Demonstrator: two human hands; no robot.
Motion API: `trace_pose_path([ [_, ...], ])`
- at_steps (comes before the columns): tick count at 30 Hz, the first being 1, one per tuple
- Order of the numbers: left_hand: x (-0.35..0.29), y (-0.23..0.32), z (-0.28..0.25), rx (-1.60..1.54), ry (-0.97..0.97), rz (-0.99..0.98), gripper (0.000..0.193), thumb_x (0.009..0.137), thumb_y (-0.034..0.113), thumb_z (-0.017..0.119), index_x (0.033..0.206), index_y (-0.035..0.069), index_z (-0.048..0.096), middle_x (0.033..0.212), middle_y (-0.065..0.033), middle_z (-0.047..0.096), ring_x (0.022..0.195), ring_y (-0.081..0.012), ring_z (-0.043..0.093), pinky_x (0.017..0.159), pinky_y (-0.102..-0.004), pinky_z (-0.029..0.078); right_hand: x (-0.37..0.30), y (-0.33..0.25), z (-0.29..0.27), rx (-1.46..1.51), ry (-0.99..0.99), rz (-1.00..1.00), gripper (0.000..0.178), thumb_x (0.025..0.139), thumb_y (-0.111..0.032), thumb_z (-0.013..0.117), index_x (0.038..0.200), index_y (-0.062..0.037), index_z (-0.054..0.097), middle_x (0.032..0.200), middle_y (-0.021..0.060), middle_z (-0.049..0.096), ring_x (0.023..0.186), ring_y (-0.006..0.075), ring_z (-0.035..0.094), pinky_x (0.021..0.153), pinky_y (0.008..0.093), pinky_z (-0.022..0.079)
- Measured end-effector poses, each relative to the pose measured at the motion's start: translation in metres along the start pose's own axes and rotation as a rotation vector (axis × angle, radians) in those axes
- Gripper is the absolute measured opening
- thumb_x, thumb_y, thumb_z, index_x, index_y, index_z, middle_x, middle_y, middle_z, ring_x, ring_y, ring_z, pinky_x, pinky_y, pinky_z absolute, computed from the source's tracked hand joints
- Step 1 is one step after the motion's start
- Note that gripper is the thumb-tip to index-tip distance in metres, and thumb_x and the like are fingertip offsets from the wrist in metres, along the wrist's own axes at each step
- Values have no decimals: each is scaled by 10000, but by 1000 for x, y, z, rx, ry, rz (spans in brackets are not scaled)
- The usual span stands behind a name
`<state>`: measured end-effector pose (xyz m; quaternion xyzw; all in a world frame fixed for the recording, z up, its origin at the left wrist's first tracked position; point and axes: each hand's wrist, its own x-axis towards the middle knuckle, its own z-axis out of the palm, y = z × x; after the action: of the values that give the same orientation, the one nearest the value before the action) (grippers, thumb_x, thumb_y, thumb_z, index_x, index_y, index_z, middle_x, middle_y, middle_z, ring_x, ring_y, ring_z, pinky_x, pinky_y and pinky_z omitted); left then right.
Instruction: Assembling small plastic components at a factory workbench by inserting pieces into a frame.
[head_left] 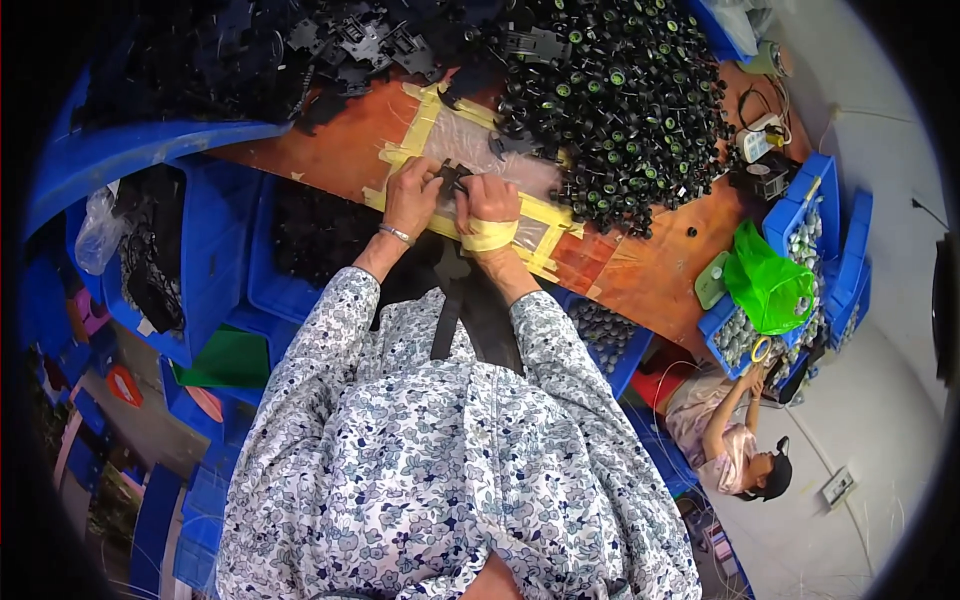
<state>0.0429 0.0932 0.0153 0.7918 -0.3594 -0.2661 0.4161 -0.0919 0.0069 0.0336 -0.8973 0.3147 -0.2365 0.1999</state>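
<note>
My left hand (410, 200) and my right hand (488, 208) meet over the near part of the work table, fingers closed on a small black plastic part (453, 178) between them. My fingers cover much of that part, so its exact kind does not show. Yellow tape is wrapped around my right hand near the wrist, and a bracelet circles my left wrist. Beneath the hands lies a clear plastic sheet (455, 140) fixed to the table with yellow tape (425, 118). Close by on the right rises a big heap of small black wheels with green centres (620, 110).
Flat black plastic parts (370, 45) pile up at the back left of the wooden table (310, 155). Blue bins (215, 260) stand at the left. At the right are a green plastic bag (765, 280), a power strip (757, 143) and a co-worker (715, 425) handling things at a bin.
</note>
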Motion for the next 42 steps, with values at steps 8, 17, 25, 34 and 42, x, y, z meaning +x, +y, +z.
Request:
trace_pose_path([
  [8, -1, 9, -10, -79, -128, -20, 242, 777, -19, 770, 996, -10, 667, 847, -81, 678, 667, -166, 657, 622, -297, 529, 12, 4, -1, -139, -241, -127, 214, 639, -156, 726, 788, -103, 582, 821, 88, 565, 830, 276, 596, 725, 407, 434],
  [17, -1, -3, -6, -173, -100, -130, 197, 816, 12, 751, 1002, -24, 696, 832, -57, 704, 658, -121, 648, 631, -272, 529, 57, 10, 6, 166, -9, -48, 130, 780, -90, 727, 903, -99, 685, 860, 87, 623, 803, 310, 593, 705, 427, 434],
  [25, 1, -18, -10, -247, -205, -244, 192, 846, 11, 616, 1002, -17, 724, 767, -171, 716, 601, -231, 693, 610, -348, 555, 69, 2, 55, -92, -47, -187, 102, 816, -149, 715, 858, -105, 634, 786, 86, 571, 752, 297, 576, 702, 429, 394],
  [34, 10, -4, -7, -35, -167, -20, 280, 882, -24, 601, 1156, -10, 659, 758, -85, 687, 698, -199, 692, 671, -339, 545, 72, 9, 52, 36, -1, -155, 120, 815, -176, 723, 876, -101, 651, 801, 87, 578, 772, 306, 579, 735, 426, 400],
  [42, -44, -16, -126, 480, -27, -109, 376, 846, 61, 725, 1216, 43, 658, 1038, -160, 674, 1004, -346, 666, 860, -450, 546, 32, 48, -54, -101, 47, 355, 271, 810, -175, 708, 1056, -64, 685, 1122, 145, 645, 866, 347, 642, 766, 449, 516],
])
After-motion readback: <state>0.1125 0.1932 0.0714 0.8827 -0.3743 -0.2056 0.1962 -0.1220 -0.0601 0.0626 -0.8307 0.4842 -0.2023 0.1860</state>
